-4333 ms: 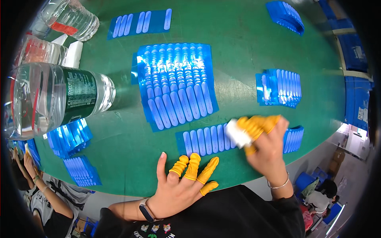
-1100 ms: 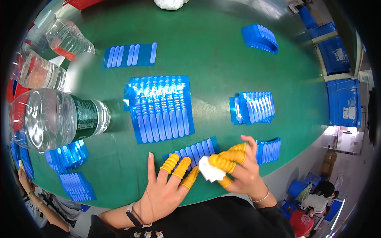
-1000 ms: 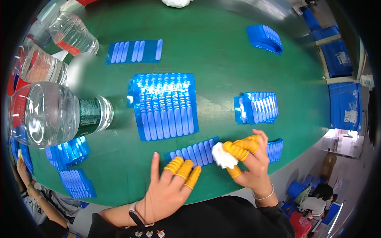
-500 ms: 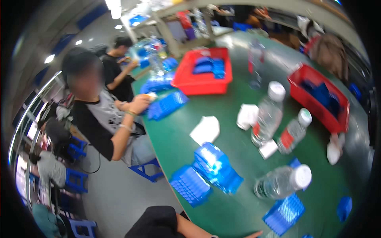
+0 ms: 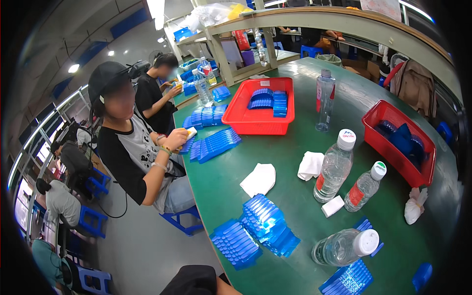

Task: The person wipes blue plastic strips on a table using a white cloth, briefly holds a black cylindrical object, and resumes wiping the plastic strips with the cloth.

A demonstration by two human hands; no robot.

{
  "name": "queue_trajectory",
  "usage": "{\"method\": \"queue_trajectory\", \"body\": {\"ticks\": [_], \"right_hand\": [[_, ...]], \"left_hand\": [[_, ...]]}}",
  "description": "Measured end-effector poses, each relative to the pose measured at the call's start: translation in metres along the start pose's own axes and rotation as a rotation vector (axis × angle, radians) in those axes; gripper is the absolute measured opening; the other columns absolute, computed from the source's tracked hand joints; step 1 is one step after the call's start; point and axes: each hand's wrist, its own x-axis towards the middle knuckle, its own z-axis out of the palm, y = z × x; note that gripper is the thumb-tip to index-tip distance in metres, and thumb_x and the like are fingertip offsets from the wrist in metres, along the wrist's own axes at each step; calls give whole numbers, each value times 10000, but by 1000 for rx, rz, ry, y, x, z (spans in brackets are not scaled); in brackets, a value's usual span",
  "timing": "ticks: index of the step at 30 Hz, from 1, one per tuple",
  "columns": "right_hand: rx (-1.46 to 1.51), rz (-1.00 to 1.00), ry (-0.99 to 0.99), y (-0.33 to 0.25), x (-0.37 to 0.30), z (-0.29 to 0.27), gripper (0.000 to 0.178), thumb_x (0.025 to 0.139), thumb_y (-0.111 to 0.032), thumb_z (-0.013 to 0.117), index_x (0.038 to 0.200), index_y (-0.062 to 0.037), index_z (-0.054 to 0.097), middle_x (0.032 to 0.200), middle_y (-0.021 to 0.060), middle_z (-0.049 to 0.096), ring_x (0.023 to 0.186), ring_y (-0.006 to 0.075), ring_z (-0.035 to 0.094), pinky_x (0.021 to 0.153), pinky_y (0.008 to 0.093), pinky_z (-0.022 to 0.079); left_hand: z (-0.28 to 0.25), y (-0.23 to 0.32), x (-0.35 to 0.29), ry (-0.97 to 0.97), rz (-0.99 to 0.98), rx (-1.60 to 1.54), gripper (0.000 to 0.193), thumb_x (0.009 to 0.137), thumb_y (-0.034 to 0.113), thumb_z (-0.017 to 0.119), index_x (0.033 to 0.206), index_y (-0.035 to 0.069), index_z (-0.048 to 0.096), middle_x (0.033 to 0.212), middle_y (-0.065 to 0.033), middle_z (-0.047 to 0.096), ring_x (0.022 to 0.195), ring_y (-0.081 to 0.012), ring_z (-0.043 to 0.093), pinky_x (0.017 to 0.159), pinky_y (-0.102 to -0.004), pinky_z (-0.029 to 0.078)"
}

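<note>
Only my left sleeve (image 5: 191, 281) and a bit of forearm show at the lower edge; neither hand is in the picture. Closest to that sleeve on the green table lies a ribbed blue plastic pack (image 5: 236, 244). A shinier blue pack (image 5: 268, 223) touches it on the right. Another blue pack (image 5: 348, 279) sits at the lower edge, partly cut off. Behind it, a clear bottle (image 5: 339, 247) with a white cap leans toward the right in the view. A folded white tissue (image 5: 259, 180) lies beyond the shiny pack.
Two more bottles, one large (image 5: 334, 169) and one small (image 5: 363, 189), stand by a white block (image 5: 333, 206). Red baskets (image 5: 258, 129) (image 5: 400, 157) hold blue packs. At the left, a seated person (image 5: 142, 147) in a cap holds a small white item (image 5: 191, 132). A blue stool (image 5: 184, 222) is below.
My left hand, whose fingertip showed at the lower edge, has gone out of the picture. The view has tilted upward, so the table's things sit lower, and it is sharper.
</note>
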Motion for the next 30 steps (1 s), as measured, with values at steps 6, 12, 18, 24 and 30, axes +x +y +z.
{"method": "queue_trajectory", "body": {"ticks": [6,12,18,24,30], "right_hand": [[23,21,24,-6,2,-3,338,824,-117,683,1118,48,678,952,232,628,866,400,579,825,530,477],[44,-21,28,-10,13,-9,350,831,-84,656,1147,68,649,958,237,618,822,377,559,778,495,476],[50,-61,9,-11,17,-10,367,812,-43,655,1158,72,616,946,223,629,781,346,549,732,456,468],[52,-90,51,-6,12,-9,338,811,-43,661,1131,59,624,964,225,638,796,353,568,747,454,480],[34,-79,37,-8,11,-12,334,813,-46,669,1128,55,627,986,225,644,809,364,582,774,473,477]], "left_hand": [[-6,3,1,-29,-5,3,254,880,209,516,1072,79,620,1106,-92,547,1101,-306,509,1067,-699,256],[-3,6,1,5,5,5,249,876,207,521,1060,75,625,1083,-90,552,1086,-301,510,1065,-687,268],[-8,6,-1,-62,6,4,263,879,211,522,1073,70,629,1108,-96,570,1108,-302,507,1065,-689,265],[-10,8,0,-23,13,18,263,887,206,523,1089,71,625,1121,-111,573,1114,-302,513,1075,-678,261],[-10,8,1,-61,3,17,261,898,204,522,1103,74,618,1094,-105,567,1106,-291,517,1073,-663,267]]}}
